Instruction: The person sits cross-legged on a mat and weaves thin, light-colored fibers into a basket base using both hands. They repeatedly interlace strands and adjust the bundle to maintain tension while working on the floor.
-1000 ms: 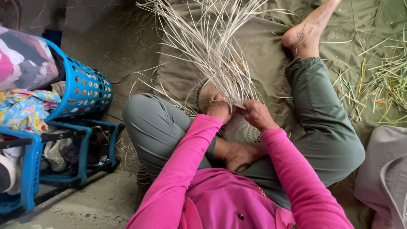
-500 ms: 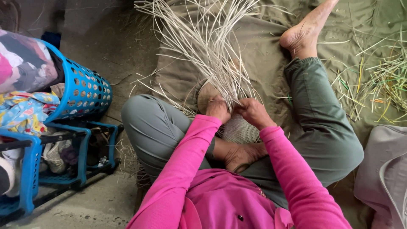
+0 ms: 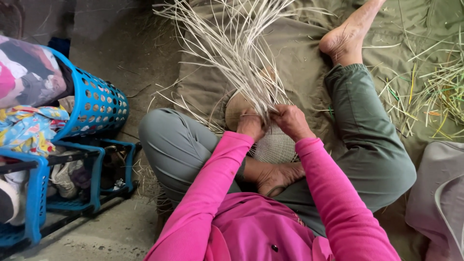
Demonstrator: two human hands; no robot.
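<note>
Sitting on an olive cloth (image 3: 309, 53) over concrete floor (image 3: 121, 53).

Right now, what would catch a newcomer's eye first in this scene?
A fan of long pale straw strands spreads upward at the centre, gathered where the left hand and right hand in bright pink sleeves pinch them above a small pale woven piece in the lap. At the left stands a bright blue perforated plastic basket stuffed with colourful cloth.

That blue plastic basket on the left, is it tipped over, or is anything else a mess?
Yes, the blue perforated plastic basket lies on its side, with patterned cloth bulging out. Loose green and yellow straw bits are scattered over the olive ground cloth. Nothing looks damaged.
</note>
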